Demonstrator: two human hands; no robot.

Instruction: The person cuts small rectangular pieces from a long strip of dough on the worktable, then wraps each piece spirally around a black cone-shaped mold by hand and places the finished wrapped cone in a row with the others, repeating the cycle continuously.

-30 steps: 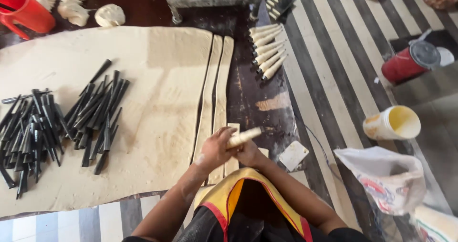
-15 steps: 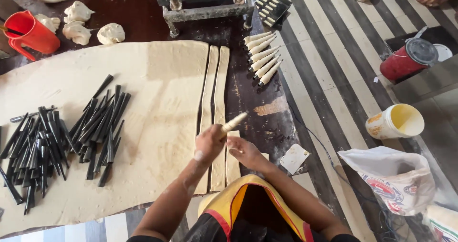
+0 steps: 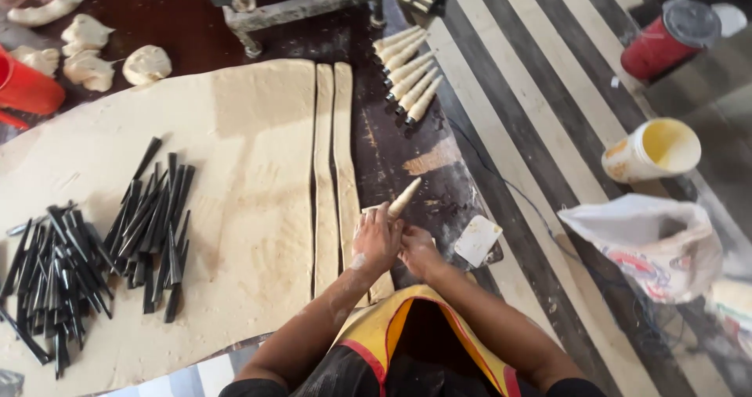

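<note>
My left hand [image 3: 376,239] and my right hand [image 3: 417,250] meet on a cone mould wrapped in dough [image 3: 403,198], its pale tip pointing up and to the right. Both hands grip its wide end, just right of two long cut dough strips [image 3: 335,162]. A large rolled dough sheet [image 3: 235,209] covers the dark table to the left. Several black cone moulds [image 3: 102,248] lie in a heap on that sheet. Several finished dough-wrapped cones [image 3: 407,72] lie in a row at the far side of the table.
Dough lumps [image 3: 90,56] and a red jug [image 3: 27,88] sit at the far left. A white scraper [image 3: 478,240] lies by my right hand. On the striped floor stand a yellow cup [image 3: 654,150], a red container [image 3: 670,41] and a plastic bag [image 3: 654,240].
The dough-wrapped cone has turned in my hands from lying nearly flat to pointing up and right. The view has shifted closer to the table's far side.
</note>
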